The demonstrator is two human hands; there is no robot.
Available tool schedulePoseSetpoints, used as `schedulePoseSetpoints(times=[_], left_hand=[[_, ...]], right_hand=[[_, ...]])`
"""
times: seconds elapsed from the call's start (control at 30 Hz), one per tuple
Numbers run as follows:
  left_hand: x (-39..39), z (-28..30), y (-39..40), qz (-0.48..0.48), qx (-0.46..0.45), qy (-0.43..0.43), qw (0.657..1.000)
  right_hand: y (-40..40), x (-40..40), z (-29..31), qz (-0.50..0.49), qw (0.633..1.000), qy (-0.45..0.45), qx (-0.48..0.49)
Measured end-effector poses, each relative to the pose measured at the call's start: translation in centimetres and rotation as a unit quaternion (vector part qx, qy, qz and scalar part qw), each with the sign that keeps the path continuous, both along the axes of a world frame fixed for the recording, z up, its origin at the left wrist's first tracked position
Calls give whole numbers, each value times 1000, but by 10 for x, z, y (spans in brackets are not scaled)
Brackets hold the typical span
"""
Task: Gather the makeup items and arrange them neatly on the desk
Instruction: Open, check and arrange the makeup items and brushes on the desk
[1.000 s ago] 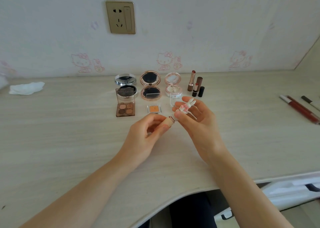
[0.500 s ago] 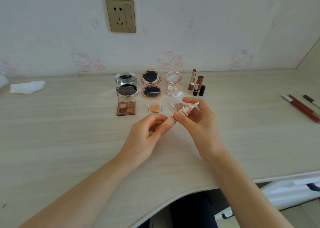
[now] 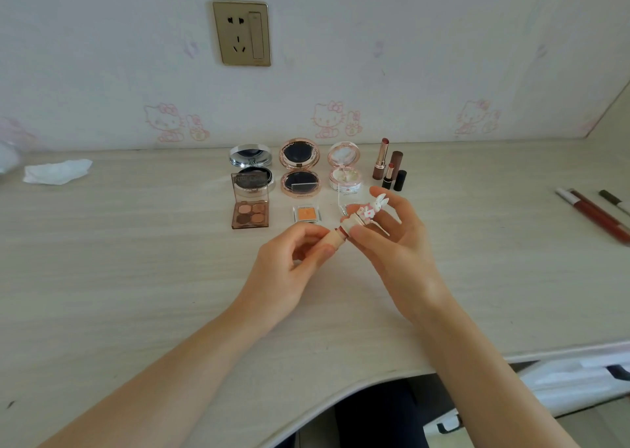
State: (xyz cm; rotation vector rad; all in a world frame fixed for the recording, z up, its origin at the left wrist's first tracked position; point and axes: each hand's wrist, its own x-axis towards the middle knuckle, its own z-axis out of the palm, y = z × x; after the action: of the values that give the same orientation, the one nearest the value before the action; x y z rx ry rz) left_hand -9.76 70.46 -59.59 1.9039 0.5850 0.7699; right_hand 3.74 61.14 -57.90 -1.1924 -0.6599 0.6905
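Desk: pale wood-grain top [image 3: 136, 277], curved front edge, set against a wall with pink cat-print paper.
Wall: gold socket plate [image 3: 242, 33] above the makeup row.
Left hand: [image 3: 289, 270] fingers curled round a small beige tube [image 3: 335, 239], pinching its body; tube held above the desk, red neck pointing right.
Right hand: [image 3: 392, 243] thumb and forefinger gripping the rabbit cap [image 3: 370, 209], a white bunny figure with pink dress; other fingers spread. Cap's base sits just at the tube's red neck; can't tell if seated or apart.
Back row: silver compact [image 3: 251, 166], open, mirror lid up; rose-gold compact [image 3: 300, 173], open, dark pan; pink compact [image 3: 344, 170], open, pale lid.
Front row: brown eyeshadow quad [image 3: 250, 210], clear lid raised, just in front of the silver compact; small orange single shadow [image 3: 305, 213] in front of the rose-gold one.
Lipsticks: cluster [image 3: 388, 168] right of the pink compact, all upright, two uncapped with caps standing beside.
Clear case: small open transparent item [image 3: 347, 199] behind the right hand, mostly hidden.
Right edge: pencils [image 3: 593, 214] lying loose, diagonal, well apart from the rows.
Left edge: crumpled white tissue [image 3: 56, 171].
Under desk: white drawer front [image 3: 579, 383], dark handle.
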Motion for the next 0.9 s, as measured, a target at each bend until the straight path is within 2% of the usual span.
schedulePoseSetpoints(times=[0.2, 0.37, 0.5, 0.7, 0.9], left_hand=[[0, 0, -1, -5, 2, -2, 1000], [0, 1, 0, -5, -16, -8, 1000], [1, 0, -1, -7, -5, 0, 1000], [1, 2, -2, -11, -15, -5, 1000], [1, 3, -4, -15, -16, -11, 1000]], right_hand=[[2, 0, -3, -32, 999, -37, -13], [1, 1, -3, 4, 1000, 6, 10], [3, 1, -3, -24, 1000, 3, -5], [1, 2, 0, -12, 999, 44, 28], [2, 3, -1, -29, 998, 44, 39]])
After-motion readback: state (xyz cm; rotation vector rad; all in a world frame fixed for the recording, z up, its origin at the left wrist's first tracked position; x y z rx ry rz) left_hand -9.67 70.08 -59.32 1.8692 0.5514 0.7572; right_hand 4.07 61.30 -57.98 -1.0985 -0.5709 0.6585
